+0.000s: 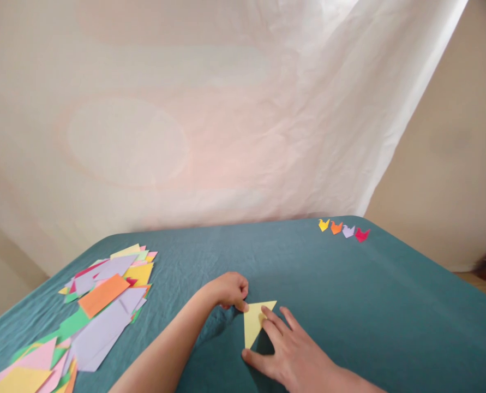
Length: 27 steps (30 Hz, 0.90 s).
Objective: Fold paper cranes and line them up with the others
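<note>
A pale yellow paper (pixel 251 321), folded into a triangle, lies on the dark green tablecloth near the front middle. At its upper left corner is my left hand (pixel 229 290), with fingers curled in and the thumb on the corner. My right hand (pixel 289 346) is open, its fingers spread. One or two of its fingertips press on the paper's long slanting edge, and its thumb is by the lower corner.
To the left, loose coloured papers (pixel 103 333) lie in an overlapping heap. Small folded paper birds stand in a row at the far right: yellow (pixel 323 225), orange (pixel 336 228), lilac (pixel 348 231) and red (pixel 362 235). A pale cloth (pixel 226 136) hangs behind the table.
</note>
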Each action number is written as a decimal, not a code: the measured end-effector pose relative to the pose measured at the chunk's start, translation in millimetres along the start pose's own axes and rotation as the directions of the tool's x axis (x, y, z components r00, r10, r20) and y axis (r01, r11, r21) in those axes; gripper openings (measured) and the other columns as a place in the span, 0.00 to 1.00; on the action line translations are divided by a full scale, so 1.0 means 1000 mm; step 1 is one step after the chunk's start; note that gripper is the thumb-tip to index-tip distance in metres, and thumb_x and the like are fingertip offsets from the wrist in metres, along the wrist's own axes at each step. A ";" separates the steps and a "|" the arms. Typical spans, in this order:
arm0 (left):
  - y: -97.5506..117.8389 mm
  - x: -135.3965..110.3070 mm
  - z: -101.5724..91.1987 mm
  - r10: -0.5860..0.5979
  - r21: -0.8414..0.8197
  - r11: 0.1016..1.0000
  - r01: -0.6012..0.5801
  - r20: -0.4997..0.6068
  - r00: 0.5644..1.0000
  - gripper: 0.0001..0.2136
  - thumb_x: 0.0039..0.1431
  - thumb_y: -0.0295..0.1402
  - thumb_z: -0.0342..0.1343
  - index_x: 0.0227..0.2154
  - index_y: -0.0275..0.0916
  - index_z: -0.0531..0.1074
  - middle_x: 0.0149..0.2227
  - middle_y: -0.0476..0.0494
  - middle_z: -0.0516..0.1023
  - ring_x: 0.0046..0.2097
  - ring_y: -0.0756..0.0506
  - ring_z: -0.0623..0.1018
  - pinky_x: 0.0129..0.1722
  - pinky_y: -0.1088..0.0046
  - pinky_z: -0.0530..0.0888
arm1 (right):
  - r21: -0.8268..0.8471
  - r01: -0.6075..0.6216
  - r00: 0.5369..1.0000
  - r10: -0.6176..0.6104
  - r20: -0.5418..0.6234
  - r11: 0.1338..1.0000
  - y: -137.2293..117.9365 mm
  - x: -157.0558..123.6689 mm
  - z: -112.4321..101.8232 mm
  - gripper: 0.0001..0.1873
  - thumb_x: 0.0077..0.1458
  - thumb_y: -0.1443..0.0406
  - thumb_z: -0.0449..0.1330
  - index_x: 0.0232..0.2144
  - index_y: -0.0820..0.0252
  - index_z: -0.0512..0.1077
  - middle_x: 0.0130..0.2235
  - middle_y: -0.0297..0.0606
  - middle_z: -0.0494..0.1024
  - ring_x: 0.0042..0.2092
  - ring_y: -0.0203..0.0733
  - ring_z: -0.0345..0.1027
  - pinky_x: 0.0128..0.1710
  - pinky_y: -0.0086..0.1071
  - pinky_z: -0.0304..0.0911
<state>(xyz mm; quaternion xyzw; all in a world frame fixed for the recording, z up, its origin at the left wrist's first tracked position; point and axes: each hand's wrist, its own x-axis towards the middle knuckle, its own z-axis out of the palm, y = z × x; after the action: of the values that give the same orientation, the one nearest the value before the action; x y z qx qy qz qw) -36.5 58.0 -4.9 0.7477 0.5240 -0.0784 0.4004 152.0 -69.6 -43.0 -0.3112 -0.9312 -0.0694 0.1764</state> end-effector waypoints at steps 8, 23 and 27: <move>-0.008 -0.012 -0.002 0.096 -0.076 0.992 -0.098 -0.029 0.995 0.10 0.41 0.35 0.59 0.27 0.40 0.65 0.16 0.58 0.64 0.16 0.53 0.65 0.16 0.80 0.59 | 0.310 -0.308 0.938 0.341 -0.058 0.900 0.019 0.008 -0.017 0.21 0.60 0.72 0.49 0.52 0.47 0.66 0.46 0.38 0.72 0.51 0.42 0.62 0.51 0.42 0.55; 0.002 -0.029 -0.006 0.345 -0.183 0.929 -0.321 0.120 0.931 0.14 0.42 0.37 0.63 0.34 0.39 0.72 0.26 0.53 0.72 0.26 0.51 0.71 0.26 0.78 0.67 | 0.494 -0.493 0.835 0.549 0.037 0.716 0.036 0.011 -0.005 0.10 0.46 0.74 0.61 0.31 0.56 0.72 0.31 0.32 0.72 0.38 0.40 0.64 0.42 0.36 0.57; 0.019 -0.038 -0.001 0.383 0.060 0.923 -0.380 -0.068 0.921 0.05 0.47 0.32 0.59 0.29 0.38 0.74 0.26 0.53 0.73 0.29 0.51 0.71 0.28 0.80 0.64 | 0.544 -0.461 0.844 0.536 0.024 0.702 0.033 0.011 -0.012 0.16 0.45 0.75 0.60 0.36 0.54 0.72 0.38 0.34 0.71 0.44 0.42 0.64 0.45 0.36 0.58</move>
<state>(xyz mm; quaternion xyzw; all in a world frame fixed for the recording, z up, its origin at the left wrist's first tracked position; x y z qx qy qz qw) -36.8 28.6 26.0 0.8469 0.3818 0.0185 0.3698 167.0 -40.3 -26.8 -0.4851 -0.7794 0.2191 0.3304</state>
